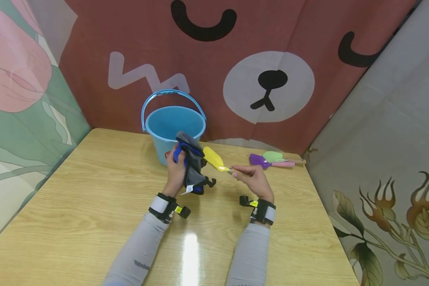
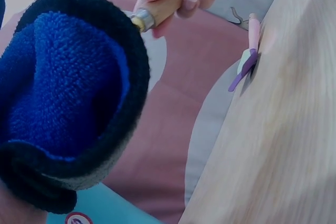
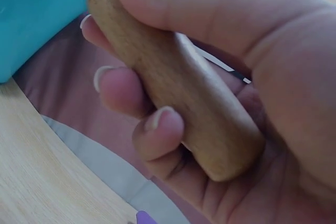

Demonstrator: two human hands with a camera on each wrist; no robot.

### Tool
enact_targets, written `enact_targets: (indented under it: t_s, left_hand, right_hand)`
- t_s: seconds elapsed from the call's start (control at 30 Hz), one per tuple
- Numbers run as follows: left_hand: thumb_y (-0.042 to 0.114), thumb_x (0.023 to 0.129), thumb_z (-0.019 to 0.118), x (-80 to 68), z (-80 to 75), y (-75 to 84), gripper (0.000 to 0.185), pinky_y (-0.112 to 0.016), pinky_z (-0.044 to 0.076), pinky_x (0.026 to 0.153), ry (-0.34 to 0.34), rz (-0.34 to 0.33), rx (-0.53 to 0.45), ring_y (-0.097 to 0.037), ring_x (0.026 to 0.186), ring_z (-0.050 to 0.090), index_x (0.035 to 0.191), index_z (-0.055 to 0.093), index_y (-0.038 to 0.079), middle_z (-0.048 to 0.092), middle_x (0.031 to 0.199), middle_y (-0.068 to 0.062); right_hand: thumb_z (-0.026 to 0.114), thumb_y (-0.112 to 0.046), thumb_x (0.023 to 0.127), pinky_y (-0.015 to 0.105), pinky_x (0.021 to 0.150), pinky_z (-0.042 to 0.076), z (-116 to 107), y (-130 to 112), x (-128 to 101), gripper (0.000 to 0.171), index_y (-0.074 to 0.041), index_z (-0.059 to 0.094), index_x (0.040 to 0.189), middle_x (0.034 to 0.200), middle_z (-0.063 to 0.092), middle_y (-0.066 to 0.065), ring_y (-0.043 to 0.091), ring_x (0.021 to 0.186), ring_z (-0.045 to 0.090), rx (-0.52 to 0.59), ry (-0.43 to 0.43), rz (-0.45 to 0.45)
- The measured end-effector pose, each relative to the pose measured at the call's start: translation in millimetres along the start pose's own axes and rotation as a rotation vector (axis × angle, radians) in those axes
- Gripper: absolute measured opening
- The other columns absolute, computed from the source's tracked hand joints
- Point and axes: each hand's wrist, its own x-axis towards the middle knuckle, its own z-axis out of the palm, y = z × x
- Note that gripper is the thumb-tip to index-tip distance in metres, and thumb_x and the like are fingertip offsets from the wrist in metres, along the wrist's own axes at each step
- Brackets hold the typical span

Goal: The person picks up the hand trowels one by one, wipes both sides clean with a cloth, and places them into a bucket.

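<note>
My left hand grips a folded cloth, grey outside with blue fleece inside and black edging; a white tag and a black hook-like piece hang from it. In the left wrist view the blue pile of the cloth fills the left side. My right hand holds a spatula with a yellow blade by its wooden handle, the fingers curled round it. The blade points up and left, its tip close to the cloth; whether they touch I cannot tell.
Behind the cloth stands a light blue bucket with its handle raised. At the table's back right lie a purple spatula with a pink handle and a green spatula with a wooden one. Printed curtains border the wooden table.
</note>
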Motion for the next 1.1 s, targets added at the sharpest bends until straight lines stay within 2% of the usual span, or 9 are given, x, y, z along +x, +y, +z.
enact_targets:
  t_s: [0.13, 0.2, 0.33, 0.57, 0.63, 0.77, 0.83, 1.0, 1.1]
  left_hand:
    - [0.020, 0.098, 0.054, -2.2, 3.3, -3.4, 0.049, -0.023, 0.052, 0.091, 0.009, -0.033, 0.043, -0.010, 0.108, 0.061, 0.140, 0.053, -0.005, 0.063, 0.122, -0.004]
    - [0.016, 0.099, 0.052, -3.1, 4.9, -5.8, 0.048, -0.023, 0.052, 0.091, 0.000, -0.046, 0.053, -0.011, 0.108, 0.061, 0.142, 0.051, -0.005, 0.061, 0.125, -0.009]
    - [0.015, 0.100, 0.053, -6.0, 8.5, -9.8, 0.048, -0.023, 0.050, 0.095, -0.026, -0.072, 0.084, -0.012, 0.112, 0.059, 0.144, 0.051, -0.004, 0.059, 0.132, -0.019]
    - [0.016, 0.101, 0.053, -13.5, 15.4, -16.1, 0.049, -0.026, 0.046, 0.101, -0.068, -0.115, 0.140, -0.022, 0.123, 0.055, 0.145, 0.050, -0.004, 0.055, 0.141, -0.024]
    - [0.014, 0.101, 0.053, -14.9, 17.4, -18.1, 0.048, -0.026, 0.046, 0.102, -0.083, -0.117, 0.151, -0.023, 0.124, 0.055, 0.145, 0.049, -0.005, 0.054, 0.142, -0.025]
    - [0.011, 0.101, 0.052, -16.6, 20.1, -20.4, 0.045, -0.025, 0.046, 0.100, -0.113, -0.119, 0.153, -0.021, 0.121, 0.055, 0.143, 0.050, -0.006, 0.055, 0.139, -0.026]
    - [0.011, 0.101, 0.052, -17.6, 21.2, -19.9, 0.045, -0.024, 0.046, 0.100, -0.126, -0.126, 0.150, -0.019, 0.119, 0.055, 0.142, 0.051, -0.005, 0.056, 0.138, -0.025]
    - [0.014, 0.100, 0.051, -21.2, 23.8, -19.4, 0.048, -0.026, 0.046, 0.101, -0.160, -0.157, 0.155, -0.023, 0.121, 0.055, 0.144, 0.049, -0.005, 0.056, 0.138, -0.025]
    - [0.013, 0.100, 0.051, -23.8, 26.1, -21.4, 0.047, -0.030, 0.045, 0.104, -0.176, -0.159, 0.197, -0.026, 0.124, 0.055, 0.142, 0.049, -0.008, 0.056, 0.137, -0.027]
  right_hand:
    - [0.073, -0.007, 0.092, 0.027, 0.086, 0.056, 1.0, -1.3, 0.5, 0.029, 0.003, 0.073, 0.120, 0.116, 0.073, 0.021, 0.009, 0.099, 0.072, 0.027, 0.021, 0.002]
    - [0.073, -0.006, 0.092, 0.027, 0.086, 0.057, 1.5, -2.0, 0.7, 0.030, 0.005, 0.071, 0.120, 0.116, 0.072, 0.022, 0.009, 0.098, 0.072, 0.042, 0.029, -0.001]
    - [0.072, -0.005, 0.093, 0.027, 0.086, 0.057, 2.0, -3.2, 0.9, 0.030, 0.006, 0.071, 0.121, 0.115, 0.073, 0.020, 0.009, 0.098, 0.072, 0.053, 0.040, -0.011]
    - [0.072, -0.007, 0.093, 0.025, 0.074, 0.054, 4.9, -4.9, 3.3, 0.028, 0.002, 0.072, 0.120, 0.105, 0.078, 0.002, 0.008, 0.090, 0.071, 0.047, 0.054, -0.045]
    - [0.072, -0.007, 0.093, 0.025, 0.071, 0.052, 6.0, -5.1, 4.5, 0.028, 0.002, 0.073, 0.120, 0.102, 0.078, 0.002, 0.009, 0.085, 0.070, 0.046, 0.055, -0.057]
    - [0.071, -0.006, 0.093, 0.024, 0.069, 0.051, 8.0, -5.1, 6.7, 0.029, 0.005, 0.072, 0.120, 0.100, 0.077, 0.016, 0.017, 0.080, 0.068, 0.067, 0.053, -0.086]
    - [0.071, -0.005, 0.094, 0.024, 0.068, 0.051, 8.3, -5.0, 7.3, 0.029, 0.007, 0.071, 0.120, 0.098, 0.077, 0.017, 0.019, 0.079, 0.067, 0.072, 0.049, -0.098]
    - [0.070, -0.004, 0.094, 0.024, 0.068, 0.052, 8.3, -5.6, 7.9, 0.030, 0.008, 0.069, 0.121, 0.097, 0.078, -0.001, 0.014, 0.079, 0.068, 0.084, 0.033, -0.099]
    - [0.071, -0.004, 0.093, 0.028, 0.068, 0.054, 9.8, -7.2, 8.7, 0.030, 0.008, 0.070, 0.121, 0.101, 0.077, -0.003, 0.017, 0.079, 0.069, 0.088, 0.021, -0.085]
